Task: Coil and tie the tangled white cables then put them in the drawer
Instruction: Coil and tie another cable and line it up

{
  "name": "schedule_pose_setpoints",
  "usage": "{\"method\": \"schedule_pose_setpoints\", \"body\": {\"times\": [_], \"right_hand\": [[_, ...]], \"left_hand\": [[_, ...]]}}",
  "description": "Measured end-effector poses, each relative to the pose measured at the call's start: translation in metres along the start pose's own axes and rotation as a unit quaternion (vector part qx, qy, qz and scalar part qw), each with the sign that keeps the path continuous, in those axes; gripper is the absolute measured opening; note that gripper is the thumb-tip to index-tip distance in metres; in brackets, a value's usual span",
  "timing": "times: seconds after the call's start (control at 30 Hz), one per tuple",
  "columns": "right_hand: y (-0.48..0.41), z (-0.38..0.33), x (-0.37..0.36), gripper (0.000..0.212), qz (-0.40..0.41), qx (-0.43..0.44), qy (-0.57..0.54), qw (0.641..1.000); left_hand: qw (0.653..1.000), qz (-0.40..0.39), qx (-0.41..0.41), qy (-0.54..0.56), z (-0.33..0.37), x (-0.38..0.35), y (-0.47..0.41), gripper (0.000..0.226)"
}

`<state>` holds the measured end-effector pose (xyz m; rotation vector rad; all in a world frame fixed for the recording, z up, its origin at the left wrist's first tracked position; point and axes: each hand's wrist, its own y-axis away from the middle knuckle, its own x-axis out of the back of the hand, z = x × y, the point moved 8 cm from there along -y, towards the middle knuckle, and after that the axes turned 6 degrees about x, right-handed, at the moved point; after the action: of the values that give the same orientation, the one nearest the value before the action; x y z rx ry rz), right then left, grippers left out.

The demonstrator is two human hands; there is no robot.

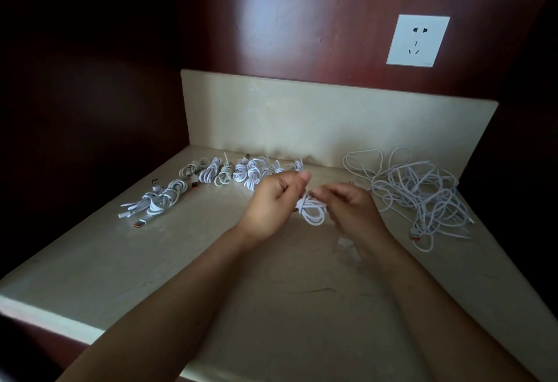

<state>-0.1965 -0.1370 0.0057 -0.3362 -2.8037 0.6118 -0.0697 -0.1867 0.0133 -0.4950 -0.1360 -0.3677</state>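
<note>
Both hands hold one small coiled cable (312, 211) just above the desk (211, 260), probably to tie its loops. The left hand (273, 200) is closed, pinching the knot end between thumb and fingers. The right hand (350, 205) is half curled and touches the loops. Tied bundles (223, 174) lie in a row at far left; the tangled cables (419, 194) wait at right. No drawer is visible.
</note>
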Motion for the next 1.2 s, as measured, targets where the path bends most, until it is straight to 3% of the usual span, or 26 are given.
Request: {"method": "schedule_pose_setpoints", "body": {"times": [0.13, 0.2, 0.27, 0.4, 0.6, 0.73, 0.83, 0.97, 1.1, 1.2], "right_hand": [[0.004, 0.009, -0.012, 0.017, -0.027, 0.031, 0.12, 0.992], [0.007, 0.009, -0.022, 0.029, -0.053, 0.055, 0.199, 0.977], [0.012, 0.001, -0.033, 0.028, -0.082, 0.098, 0.281, 0.951], [0.024, -0.019, -0.051, 0.032, -0.114, 0.169, 0.363, 0.909], [0.016, -0.028, -0.021, 0.025, -0.03, 0.132, 0.314, 0.94], [0.006, -0.019, 0.001, 0.011, -0.001, 0.092, 0.203, 0.975], [-0.001, -0.015, 0.011, 0.021, 0.014, 0.082, 0.118, 0.99], [-0.002, -0.005, 0.01, 0.017, 0.012, 0.068, 0.162, 0.984], [0.008, -0.008, -0.012, 0.028, -0.048, 0.082, 0.386, 0.918], [0.017, -0.014, -0.039, 0.031, -0.107, 0.128, 0.466, 0.869]], "left_hand": [[0.993, 0.063, 0.057, 0.082, -0.003, 0.009, -0.002, 0.045], [0.989, 0.096, 0.074, 0.088, -0.009, 0.016, -0.003, 0.044], [0.986, 0.122, 0.088, 0.07, -0.019, 0.023, -0.005, 0.043], [0.983, 0.143, 0.072, -0.084, -0.028, 0.035, -0.007, 0.042], [0.954, 0.06, 0.047, -0.291, -0.018, 0.017, -0.003, 0.043], [0.983, -0.023, 0.043, -0.175, -0.025, 0.002, -0.003, 0.05], [0.996, -0.036, 0.031, -0.077, -0.016, -0.004, -0.002, 0.053], [0.999, 0.0, 0.023, 0.03, 0.001, -0.001, 0.001, 0.043], [0.99, 0.064, 0.05, 0.112, 0.006, 0.009, 0.001, 0.043], [0.989, 0.112, 0.056, 0.076, -0.005, 0.021, -0.002, 0.041]]}}
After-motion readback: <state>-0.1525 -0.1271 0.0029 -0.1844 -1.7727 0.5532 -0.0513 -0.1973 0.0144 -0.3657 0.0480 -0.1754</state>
